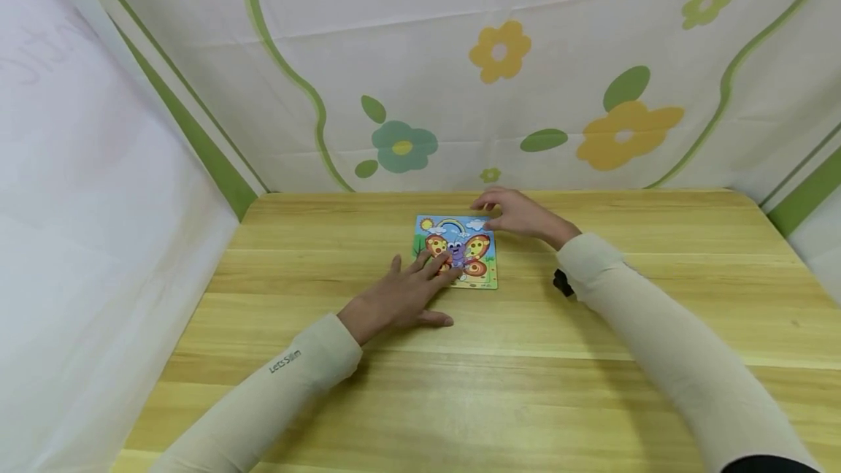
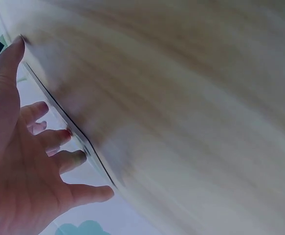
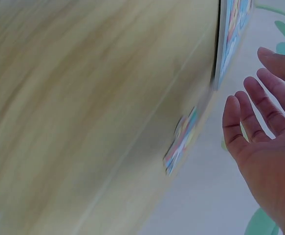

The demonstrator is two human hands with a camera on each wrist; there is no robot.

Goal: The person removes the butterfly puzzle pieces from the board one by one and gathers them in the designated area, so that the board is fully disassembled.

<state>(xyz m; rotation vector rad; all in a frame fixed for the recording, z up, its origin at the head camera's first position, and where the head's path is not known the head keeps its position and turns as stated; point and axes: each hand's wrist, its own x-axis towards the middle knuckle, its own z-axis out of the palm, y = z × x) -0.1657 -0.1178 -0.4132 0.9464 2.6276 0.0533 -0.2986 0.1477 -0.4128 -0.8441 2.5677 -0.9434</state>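
Note:
A square butterfly picture puzzle (image 1: 478, 247) lies flat on the wooden table, with a sun, rainbow and clouds along its far side. My left hand (image 1: 409, 292) reaches over its near left part, fingers spread and resting on the picture, thumb apart on the table side. At the far right corner hovers my right hand (image 1: 520, 214), fingers loosely bent and nothing held in them. The right wrist view shows a loose puzzle piece (image 3: 181, 141) on the table below this hand; in the head view I cannot make it out. In the left wrist view the board appears edge-on beyond the fingertips.
The wooden table (image 1: 499, 385) runs back to a white cloth wall (image 1: 420, 20) printed with flowers and leaves. Another white cloth (image 1: 85, 239) hangs on the left. A small black device (image 1: 563, 283) is at the right wrist, beside the beige sleeve.

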